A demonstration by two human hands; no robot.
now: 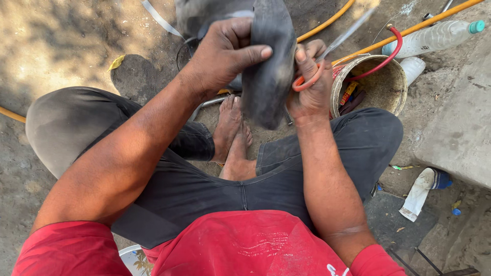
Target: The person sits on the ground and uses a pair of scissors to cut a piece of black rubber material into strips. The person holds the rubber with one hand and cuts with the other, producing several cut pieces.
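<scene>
The left hand [225,53] grips a folded black rubber tube [268,66]; the right hand [309,84] holds orange-handled scissors [327,53] against it, above a bucket [371,84].

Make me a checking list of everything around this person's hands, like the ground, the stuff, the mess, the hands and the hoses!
Surface: dusty bare ground.
Job's things: dark rubber piece; scissors with orange handles.
Clutter: dirty bucket with small items inside, plastic bottle, flattened white tube, yellow leaf.
Grippers: left hand grips the rubber piece; right hand holds the scissors.
Cables: yellow hoses, red hose.
Surroundings: concrete slab.
</scene>
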